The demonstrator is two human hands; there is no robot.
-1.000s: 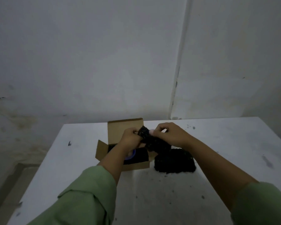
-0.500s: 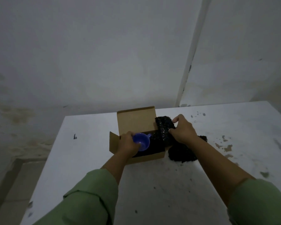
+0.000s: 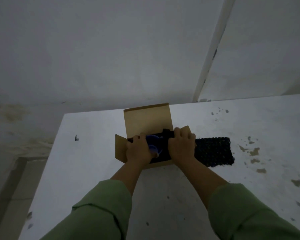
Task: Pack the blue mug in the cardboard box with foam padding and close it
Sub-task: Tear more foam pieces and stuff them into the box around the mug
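Observation:
An open cardboard box (image 3: 147, 118) stands on the white table, its back flap upright and side flaps out. The blue mug (image 3: 154, 144) lies inside it on black foam. My left hand (image 3: 139, 149) grips the mug at the box's left side. My right hand (image 3: 181, 147) presses a strip of black foam (image 3: 167, 133) down along the box's right inner side, next to the mug. A second flat black foam pad (image 3: 213, 151) lies on the table just right of the box.
The white table (image 3: 93, 161) carries brown stains and specks at the right. A wall stands close behind the box. The table's left edge drops to the floor at the left.
My right hand has pushed the foam strip down into the box beside the mug. My left hand has lowered the mug deeper. The flat pad on the table is now uncovered.

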